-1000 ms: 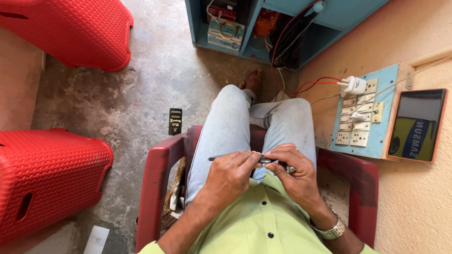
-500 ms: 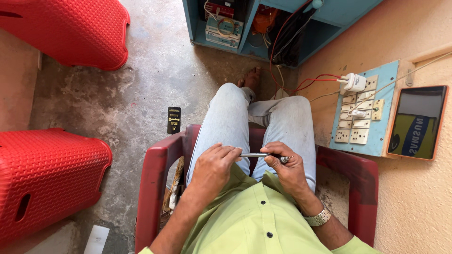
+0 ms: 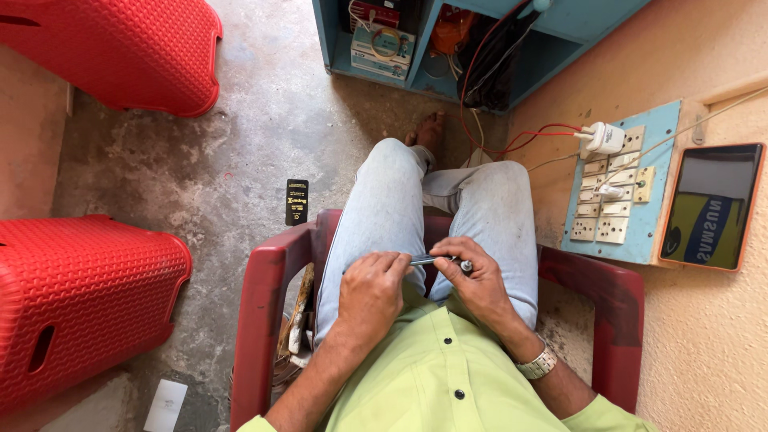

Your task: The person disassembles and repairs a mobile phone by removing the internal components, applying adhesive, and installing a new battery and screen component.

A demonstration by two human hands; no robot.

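We see a blue shelf unit [image 3: 512, 56] holding a small box [image 3: 382, 46] and dark tangled cables [image 3: 492, 60]. Over our lap, our left hand [image 3: 370, 292] and right hand [image 3: 478, 280] pinch a thin metal tool [image 3: 436, 260], fingers closed on its two ends.

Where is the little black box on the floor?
In the head view, the small black box lies flat on the concrete floor, left of the person's knees, just beyond the red chair arm and apart from both hands.
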